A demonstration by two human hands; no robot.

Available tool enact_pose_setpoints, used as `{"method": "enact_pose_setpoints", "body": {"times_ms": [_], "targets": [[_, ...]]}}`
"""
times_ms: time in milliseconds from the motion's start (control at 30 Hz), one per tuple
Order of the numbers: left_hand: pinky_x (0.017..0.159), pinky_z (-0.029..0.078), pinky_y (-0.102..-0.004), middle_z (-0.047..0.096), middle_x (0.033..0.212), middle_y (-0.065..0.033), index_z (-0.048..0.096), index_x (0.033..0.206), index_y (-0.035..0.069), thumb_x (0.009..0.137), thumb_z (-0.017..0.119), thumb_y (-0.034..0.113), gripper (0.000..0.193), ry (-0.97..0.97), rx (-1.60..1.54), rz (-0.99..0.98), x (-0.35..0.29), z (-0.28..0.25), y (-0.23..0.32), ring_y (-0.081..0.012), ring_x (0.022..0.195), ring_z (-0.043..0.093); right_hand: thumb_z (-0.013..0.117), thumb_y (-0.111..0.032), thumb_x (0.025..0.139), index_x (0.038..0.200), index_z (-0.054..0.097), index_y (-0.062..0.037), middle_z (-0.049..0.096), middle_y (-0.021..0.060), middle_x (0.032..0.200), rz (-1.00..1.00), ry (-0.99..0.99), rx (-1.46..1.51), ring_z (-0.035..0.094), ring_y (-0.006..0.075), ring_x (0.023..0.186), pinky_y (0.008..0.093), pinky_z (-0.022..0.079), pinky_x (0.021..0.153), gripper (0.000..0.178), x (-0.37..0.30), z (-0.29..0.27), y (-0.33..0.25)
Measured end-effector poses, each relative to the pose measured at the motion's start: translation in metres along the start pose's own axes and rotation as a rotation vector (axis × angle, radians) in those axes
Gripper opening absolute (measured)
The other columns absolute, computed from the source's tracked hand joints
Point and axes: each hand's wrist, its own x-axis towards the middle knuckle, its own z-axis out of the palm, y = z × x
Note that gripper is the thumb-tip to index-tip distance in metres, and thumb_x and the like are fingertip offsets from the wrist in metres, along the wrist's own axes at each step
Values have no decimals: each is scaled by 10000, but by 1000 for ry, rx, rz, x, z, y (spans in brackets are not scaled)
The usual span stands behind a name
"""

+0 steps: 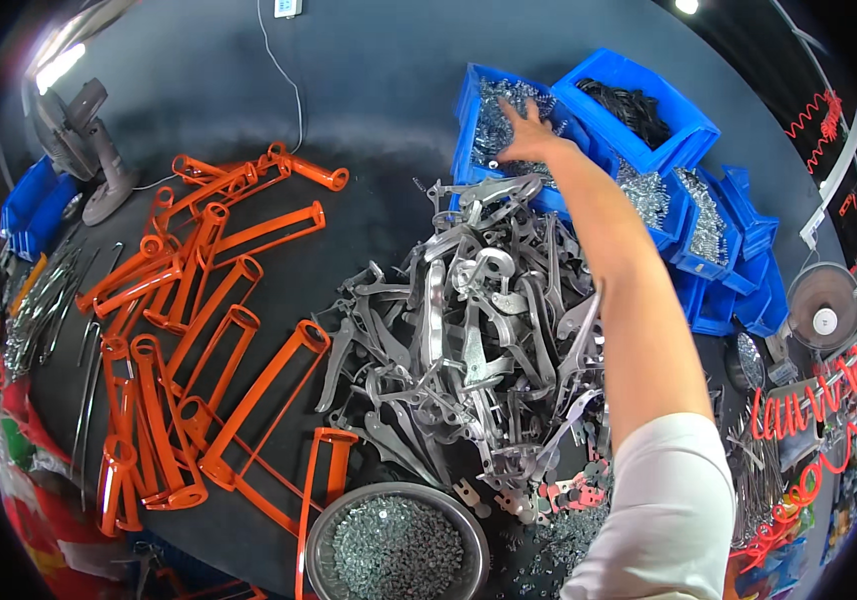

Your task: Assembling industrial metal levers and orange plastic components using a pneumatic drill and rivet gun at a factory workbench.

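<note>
My right arm stretches up from the lower right edge. At its end, my right hand is in the blue bin at the far middle, over many small shiny metal pieces that look like springs. Its fingers are spread and point down among the pieces, and I see nothing held in them. Just below the bin rises a big heap of grey metal lever-like parts. My left hand is out of the picture.
Orange tube frames lie piled on the left. A steel bowl of small metal pieces stands at the front. More blue bins are stacked far right, one with black parts. A grey fan stands far left.
</note>
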Motion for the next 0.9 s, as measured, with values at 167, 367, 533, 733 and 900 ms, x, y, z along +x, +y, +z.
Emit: {"method": "enact_pose_setpoints", "body": {"times_ms": [167,367,533,733,900], "targets": [[791,471,-330,597,1047,-123,570,978,-17,785,675,55,231,-25,-2,-10,1,-16,-4,-132,941,565,838,-426,578,1459,189,-374,29,204,1532,4,33,85,198,582,1305,550,269,1089,1096,6,5,-6],[792,471,-331,597,1050,-123,568,978,-16,784,678,56,234,-64,-12,-23,6,-32,-7,-133,945,565,764,-333,661,1411,331,-308,288,255,1383,-102,3,-195,398,531,1207,504,375,1027,866,3,-1,-21],[794,470,-331,596,1052,-124,566,978,-15,784,680,58,237,-116,-11,-23,28,-46,-7,-134,947,564,760,-305,689,1371,403,-297,369,235,1330,-27,124,-34,476,467,1169,443,417,1004,770,5,20,3],[795,470,-332,595,1055,-124,564,977,-15,783,683,60,240,-130,-41,-14,33,-52,-12,-134,951,563,737,-234,744,1287,492,-348,408,142,1265,-23,307,-43,478,393,1164,457,479,929,607,-22,17,-23],[797,469,-332,595,1058,-124,563,977,-14,782,686,61,242,-169,-39,28,54,-58,-1,-135,954,563,680,-133,769,1232,542,-351,423,129,1226,-26,466,39,483,366,1122,458,494,887,530,-25,23,-13]]}}
